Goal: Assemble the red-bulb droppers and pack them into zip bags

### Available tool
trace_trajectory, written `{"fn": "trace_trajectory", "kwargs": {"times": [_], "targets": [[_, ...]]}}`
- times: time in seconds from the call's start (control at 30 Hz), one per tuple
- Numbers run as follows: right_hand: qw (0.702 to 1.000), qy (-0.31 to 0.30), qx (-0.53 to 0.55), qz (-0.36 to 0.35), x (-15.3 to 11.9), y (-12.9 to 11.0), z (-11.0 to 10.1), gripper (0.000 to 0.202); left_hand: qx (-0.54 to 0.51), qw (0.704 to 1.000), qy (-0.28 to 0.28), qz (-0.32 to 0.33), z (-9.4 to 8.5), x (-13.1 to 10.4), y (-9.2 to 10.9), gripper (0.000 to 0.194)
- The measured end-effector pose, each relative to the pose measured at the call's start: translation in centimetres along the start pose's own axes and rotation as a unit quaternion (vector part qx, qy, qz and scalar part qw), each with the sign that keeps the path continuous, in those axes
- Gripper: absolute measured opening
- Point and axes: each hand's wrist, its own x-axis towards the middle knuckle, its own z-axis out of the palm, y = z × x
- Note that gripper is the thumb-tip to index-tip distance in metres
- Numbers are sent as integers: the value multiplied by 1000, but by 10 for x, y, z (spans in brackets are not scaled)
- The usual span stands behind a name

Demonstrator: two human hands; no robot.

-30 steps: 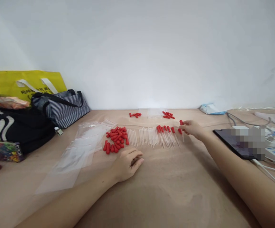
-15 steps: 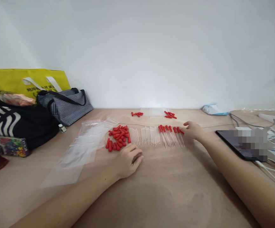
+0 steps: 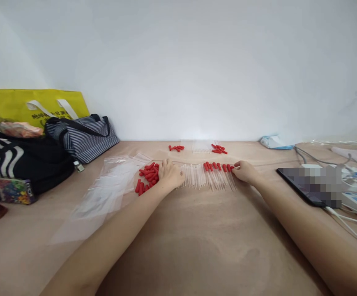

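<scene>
My right hand (image 3: 246,172) is closed at the right end of a row of droppers, thumb and fingers pinching the red rubber bulb (image 3: 233,168) of the last one. Several clear thin droppers (image 3: 217,176) with red bulbs on their far ends lie side by side there. To their left, bare clear tubes (image 3: 193,176) form another row. My left hand (image 3: 171,174) reaches between these tubes and a pile of loose red bulbs (image 3: 149,174), covering part of both. Its thumb stands apart from the curled fingers, and I see nothing held; the fingertips are partly hidden.
Clear zip bags (image 3: 104,189) overlap left of the pile. Farther back lie more red bulbs (image 3: 176,148) and a bag of tubes (image 3: 196,146). A phone (image 3: 301,189) with cables sits right; a striped bag (image 3: 87,137), black bag (image 3: 42,160) and small bottle (image 3: 79,166) are left.
My left hand has moved forward from the near side of the pile to between bulbs and tubes. My right hand stays at the end dropper's bulb. The view has shifted slightly.
</scene>
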Motion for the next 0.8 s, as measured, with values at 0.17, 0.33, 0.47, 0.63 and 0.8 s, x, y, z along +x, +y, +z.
{"fn": "trace_trajectory", "kwargs": {"times": [0.17,0.33,0.47,0.63,0.8], "targets": [[999,13,47,7,0,2,2,33,0,999,-39,-31,-1,12,9,35],[990,2,144,0,-2,1,5,24,-29,997,-56,-38,-2,20,6,32],[968,-13,252,-13,-6,-7,0,21,-74,996,-58,10,-15,12,0,25],[920,-78,378,-70,-30,-30,-11,15,-199,968,-45,149,-26,-33,-8,19],[794,-244,542,-127,-85,-55,1,29,-273,930,-8,246,-7,-75,-19,15]]}}
